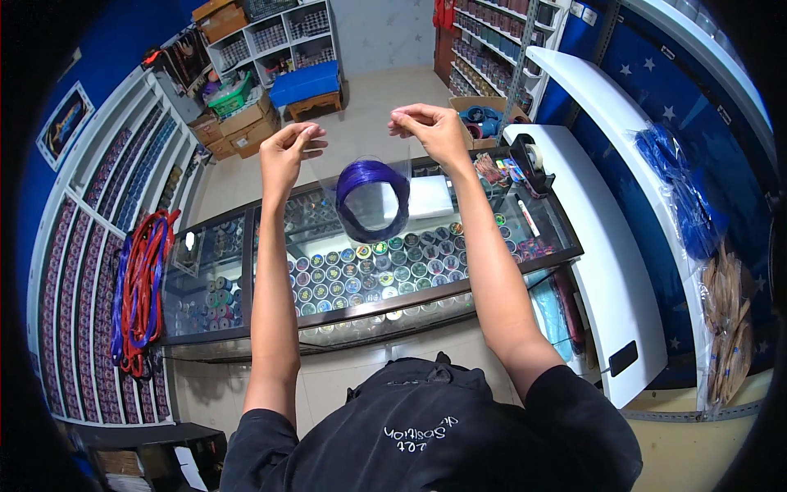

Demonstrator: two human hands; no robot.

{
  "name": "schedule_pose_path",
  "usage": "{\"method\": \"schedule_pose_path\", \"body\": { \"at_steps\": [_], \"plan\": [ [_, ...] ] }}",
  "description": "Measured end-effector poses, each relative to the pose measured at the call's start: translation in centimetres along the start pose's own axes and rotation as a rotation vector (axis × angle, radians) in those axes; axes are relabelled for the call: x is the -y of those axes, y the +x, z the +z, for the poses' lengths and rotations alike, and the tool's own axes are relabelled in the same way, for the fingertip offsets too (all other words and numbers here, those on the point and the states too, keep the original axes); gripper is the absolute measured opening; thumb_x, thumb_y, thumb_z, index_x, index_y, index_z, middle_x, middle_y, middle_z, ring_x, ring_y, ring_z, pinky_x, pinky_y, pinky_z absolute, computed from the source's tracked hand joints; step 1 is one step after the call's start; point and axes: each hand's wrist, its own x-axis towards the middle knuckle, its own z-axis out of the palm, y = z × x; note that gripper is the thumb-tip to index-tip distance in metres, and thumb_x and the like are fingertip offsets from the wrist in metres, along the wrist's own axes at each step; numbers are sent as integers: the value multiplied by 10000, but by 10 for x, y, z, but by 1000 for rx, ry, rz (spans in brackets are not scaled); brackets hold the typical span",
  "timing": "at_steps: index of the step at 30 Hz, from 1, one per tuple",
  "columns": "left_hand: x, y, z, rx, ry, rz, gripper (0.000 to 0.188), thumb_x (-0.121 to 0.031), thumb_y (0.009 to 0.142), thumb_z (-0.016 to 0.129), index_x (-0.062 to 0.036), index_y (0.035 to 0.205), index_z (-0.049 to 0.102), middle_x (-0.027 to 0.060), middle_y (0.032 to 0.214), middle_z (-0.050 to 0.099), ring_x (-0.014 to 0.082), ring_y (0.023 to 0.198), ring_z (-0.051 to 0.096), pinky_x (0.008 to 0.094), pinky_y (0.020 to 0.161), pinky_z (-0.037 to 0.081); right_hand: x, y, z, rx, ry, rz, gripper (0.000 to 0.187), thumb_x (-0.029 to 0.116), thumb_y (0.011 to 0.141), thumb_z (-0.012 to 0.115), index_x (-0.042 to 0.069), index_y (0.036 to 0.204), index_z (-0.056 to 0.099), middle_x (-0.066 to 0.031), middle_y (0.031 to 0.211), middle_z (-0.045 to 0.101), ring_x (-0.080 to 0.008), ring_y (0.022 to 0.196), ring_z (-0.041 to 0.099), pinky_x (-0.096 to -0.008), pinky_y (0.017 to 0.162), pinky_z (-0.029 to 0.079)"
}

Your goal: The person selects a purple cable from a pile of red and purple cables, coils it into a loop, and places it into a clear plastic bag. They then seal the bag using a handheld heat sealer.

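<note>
A coil of glossy purple line [361,174] lies on a clear plastic sheet or bag on the glass counter, between and just nearer than my two raised hands. A few thin loose strands arch above its far edge. My left hand [288,154] is held up to the left of the coil, thumb and forefinger pinched together and the other fingers curled forward. Facing it across a gap, my right hand [433,135] is pinched likewise, up and right of the coil. Whatever either pinch holds is too fine to make out. A white box [429,198] sits right of the coil.
Inside the glass counter [361,316] stand several rows of round spools. A tape dispenser [533,164] and a marker [527,213] are at its right end. Red and blue cords [141,287] hang at left. A phone [623,358] lies on a white panel at right.
</note>
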Motion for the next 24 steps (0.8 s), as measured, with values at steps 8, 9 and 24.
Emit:
{"method": "schedule_pose_path", "body": {
  "at_steps": [8,9,24],
  "plan": [
    [7,4,-12,96,15,14,244,-187,958,546,26,1019,646,134,954,690,219,833,691,291,717,560,1,6,-1,39,-47,27,135,100,860,676,-7,938,703,-92,822,700,-154,748,681,-245,660,537],
    [11,3,-14,112,2,18,257,-207,956,552,25,1008,649,135,939,692,215,828,691,296,713,562,-1,3,0,33,-38,39,133,98,858,678,-6,936,704,-90,821,700,-153,746,681,-245,660,537],
    [15,5,-17,147,-54,-10,321,-270,979,505,16,1016,645,137,929,695,217,822,689,318,719,567,-14,11,-9,43,145,62,154,139,874,667,-5,917,701,-84,812,696,-149,743,666,-264,682,535]
  ]
}}
